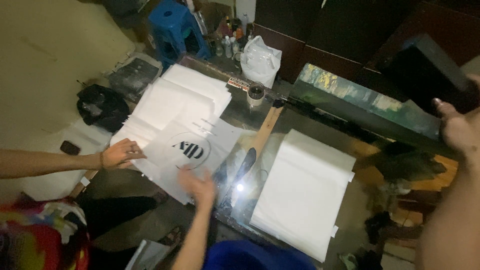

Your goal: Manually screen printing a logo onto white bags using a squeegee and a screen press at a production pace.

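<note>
The right hand [457, 131] grips the raised dark frame [425, 70], keeping it off the white sheet [305, 190]. The left hand [197, 185] rests on the printed sheet [192, 145]; blur hides its grip.

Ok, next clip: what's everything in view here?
sheet stack: one, white, table's far left
printed sheet: one, white with a dark round mark, on the stack's near side
blank sheet: one, white, right of centre
glass table: one, dark, reflective
cup: one, pale, behind the sheets
plastic bag: one, white, far edge
stool: one, blue, beyond the table
co-worker hands: two, one at the printed sheet's left edge, one at its near edge
right hand: fingers around a dark block, upper right
left hand: not in view
</note>
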